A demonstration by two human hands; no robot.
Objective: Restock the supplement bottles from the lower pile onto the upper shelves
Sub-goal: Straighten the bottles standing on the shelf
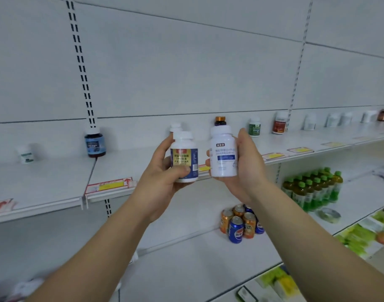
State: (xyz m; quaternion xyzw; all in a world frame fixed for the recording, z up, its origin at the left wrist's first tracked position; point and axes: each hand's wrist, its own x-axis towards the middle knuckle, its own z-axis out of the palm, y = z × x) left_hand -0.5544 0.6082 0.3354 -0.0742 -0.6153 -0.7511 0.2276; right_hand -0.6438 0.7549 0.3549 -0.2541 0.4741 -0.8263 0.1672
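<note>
Head view showed the left hand [162, 175] grasping a blue-labelled bottle [184, 158], the right hand [245, 164] a white bottle [222, 153]; either could topple bottles at twelve o'clock on the upper shelf [56, 182].

The yellow-labelled bottle [184, 159] reads "DHA"; other labels stay blurred

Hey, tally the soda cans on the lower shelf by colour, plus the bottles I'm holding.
Orange cans: 3
Blue cans: 3
Held bottles: 2, gold-label bottle in left hand, white bottle in right hand
Total: 8
</note>
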